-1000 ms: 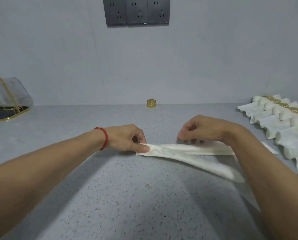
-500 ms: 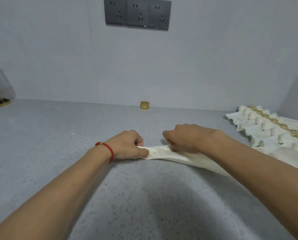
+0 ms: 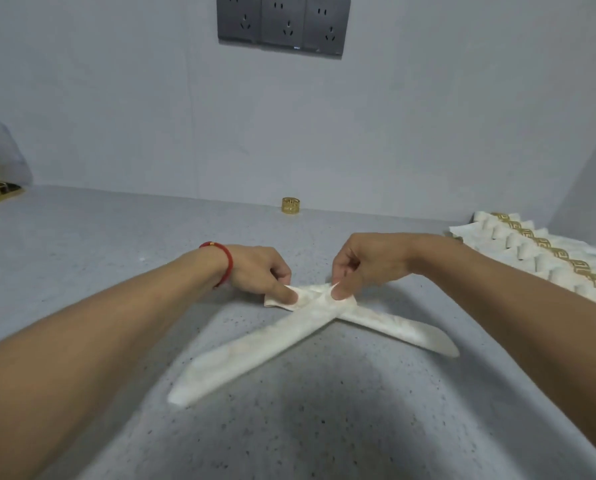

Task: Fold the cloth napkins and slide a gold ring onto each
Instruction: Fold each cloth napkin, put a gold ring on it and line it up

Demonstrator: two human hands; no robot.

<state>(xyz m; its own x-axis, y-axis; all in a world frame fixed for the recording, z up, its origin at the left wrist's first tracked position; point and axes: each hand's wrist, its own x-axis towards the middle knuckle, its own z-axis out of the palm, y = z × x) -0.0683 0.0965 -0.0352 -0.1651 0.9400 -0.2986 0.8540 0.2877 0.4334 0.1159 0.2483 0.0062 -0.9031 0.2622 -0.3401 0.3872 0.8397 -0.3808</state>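
Grey speckled counter [image 3: 81, 258], sockets up on the wall. Left hand [image 3: 258, 271] and right hand [image 3: 362, 265] both pinch the napkin [image 3: 255, 355] at its crossed fold, probably keeping the strips pinned before ringing. Gold ring [image 3: 291, 205] waits far back; finished napkins [image 3: 532, 251] sit right, partly cut off. Fingertips under the cloth are hidden.

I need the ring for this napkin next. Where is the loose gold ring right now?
In the head view, the loose gold ring stands at the far edge of the counter against the wall, below the outlets and beyond both hands.
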